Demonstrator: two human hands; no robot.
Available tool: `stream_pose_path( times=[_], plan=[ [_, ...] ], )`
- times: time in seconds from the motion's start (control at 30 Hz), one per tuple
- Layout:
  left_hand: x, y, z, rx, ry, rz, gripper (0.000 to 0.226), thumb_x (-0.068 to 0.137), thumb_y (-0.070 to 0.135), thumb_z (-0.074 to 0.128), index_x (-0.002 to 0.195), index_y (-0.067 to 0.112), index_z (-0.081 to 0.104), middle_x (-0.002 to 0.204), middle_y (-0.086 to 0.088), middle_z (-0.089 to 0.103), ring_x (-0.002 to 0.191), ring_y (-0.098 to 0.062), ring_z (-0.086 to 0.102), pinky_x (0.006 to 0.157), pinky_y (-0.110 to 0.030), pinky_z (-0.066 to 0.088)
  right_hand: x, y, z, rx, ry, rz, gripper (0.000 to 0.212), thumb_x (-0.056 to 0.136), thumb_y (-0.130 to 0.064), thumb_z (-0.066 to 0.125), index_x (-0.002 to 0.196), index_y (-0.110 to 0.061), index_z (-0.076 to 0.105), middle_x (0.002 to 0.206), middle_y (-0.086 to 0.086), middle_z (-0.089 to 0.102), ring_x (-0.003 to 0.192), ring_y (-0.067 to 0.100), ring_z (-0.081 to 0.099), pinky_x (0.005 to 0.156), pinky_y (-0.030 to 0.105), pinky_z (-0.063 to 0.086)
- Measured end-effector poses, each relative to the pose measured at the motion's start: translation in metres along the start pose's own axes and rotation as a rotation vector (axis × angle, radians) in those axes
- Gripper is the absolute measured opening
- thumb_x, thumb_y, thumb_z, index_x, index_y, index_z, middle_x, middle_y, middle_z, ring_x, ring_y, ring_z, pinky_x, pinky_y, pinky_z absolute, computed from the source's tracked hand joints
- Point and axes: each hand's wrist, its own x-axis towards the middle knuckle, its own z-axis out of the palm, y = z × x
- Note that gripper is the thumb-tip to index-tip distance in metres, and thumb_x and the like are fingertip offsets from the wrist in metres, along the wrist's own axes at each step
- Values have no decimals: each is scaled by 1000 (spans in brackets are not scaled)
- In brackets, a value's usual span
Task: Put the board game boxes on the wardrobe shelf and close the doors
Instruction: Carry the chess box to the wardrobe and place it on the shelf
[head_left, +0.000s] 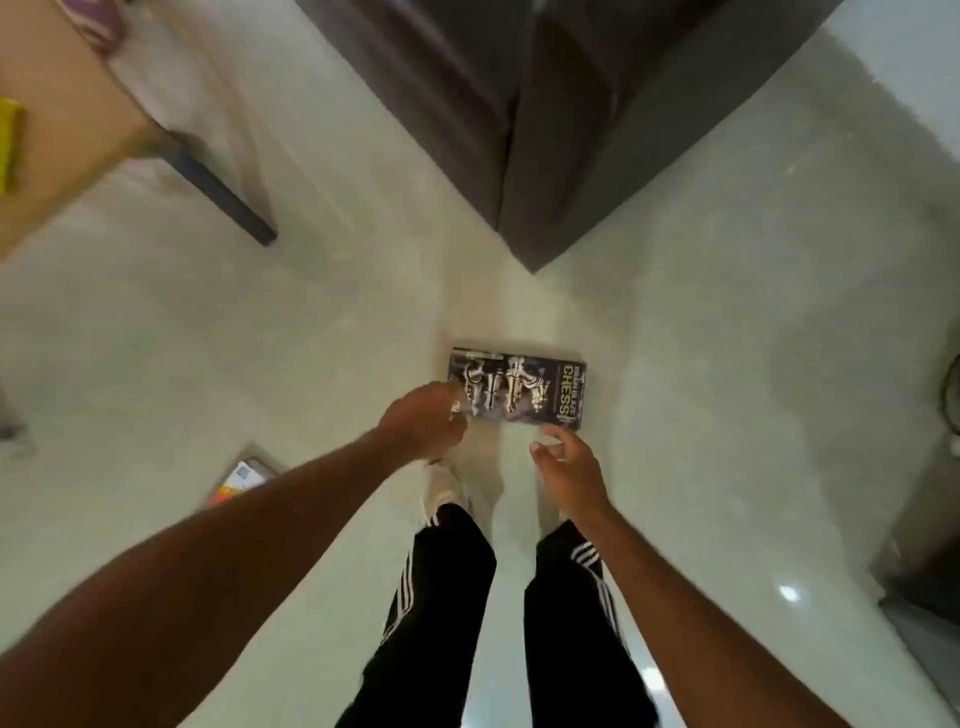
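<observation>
A dark chess box (524, 387) lies flat on the pale floor in front of my feet. My left hand (423, 418) is at its left end, fingers curled over the near left corner. My right hand (563, 462) hovers just short of the box's near right corner, fingers spread and holding nothing. A second, colourful game box (239, 480) lies on the floor to the left, partly hidden behind my left forearm. Ahead of the chess box stands a dark brown wardrobe (519, 130); its shelf is hidden.
A light wooden table (67, 130) with a dark leg (223, 192) stands at the upper left, a yellow object (10, 145) on it. Dark furniture (919, 566) sits at the right edge. My legs and white shoes (447, 483) are directly below the chess box.
</observation>
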Motion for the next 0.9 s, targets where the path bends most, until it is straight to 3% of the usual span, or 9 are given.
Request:
stream_pose_path(
  times=[0.17,0.3,0.37,0.5,0.6,0.7,0.77,0.83,0.9],
  plan=[
    [168,-24,68,199,-76,8,53,85,32,53,136,18,46,139,-11,53,123,-32,53,99,-44,46,153,73,49,5,-58,103,45,93,-29,57,136,-21,49,124,12,64,111,26,60,90,29,45],
    [272,-37,124,251,-59,54,69,80,28,60,143,14,34,142,-15,45,128,-35,44,101,-48,42,235,130,83,0,-73,146,54,93,-28,57,143,-19,40,136,13,56,122,28,54,103,38,43],
    [301,-39,141,265,-68,71,77,81,29,62,146,11,25,147,-16,37,132,-37,38,104,-52,38,257,146,93,11,-62,149,56,92,-27,58,144,-19,39,140,10,52,126,27,50,105,37,41],
    [327,-49,173,343,-124,135,90,81,36,67,151,11,16,155,-13,27,142,-35,25,111,-58,27,283,173,104,89,-17,120,56,88,-22,64,141,-19,43,135,6,55,120,24,55,93,28,41],
    [323,-56,185,366,-86,40,85,78,40,64,147,15,23,144,-15,40,131,-37,39,107,-56,32,282,181,100,161,23,114,57,86,-14,65,139,-18,44,137,7,53,121,23,54,97,33,46],
    [308,-61,197,138,-198,-178,58,83,35,58,133,12,42,123,-17,56,104,-34,56,84,-41,48,276,184,85,292,101,128,66,83,-7,69,141,-20,41,145,8,47,124,23,53,99,41,50],
    [298,-62,205,-82,-256,-245,46,85,27,58,127,8,50,113,-15,62,92,-30,59,65,-31,46,279,188,78,345,114,182,75,81,-7,72,145,-18,34,145,10,47,122,26,56,97,43,52],
    [285,-60,217,-295,-265,-247,45,85,16,60,128,9,48,106,-11,62,92,-29,62,68,-33,48,284,193,76,320,61,281,77,82,-5,70,147,-16,31,143,12,50,122,30,56,94,43,53],
    [273,-57,231,-463,-252,-255,48,82,10,61,129,11,49,105,-7,64,94,-27,64,77,-38,54,290,200,78,287,-13,342,61,81,-8,69,136,-15,46,133,11,59,116,28,59,79,35,53]
  ],
)
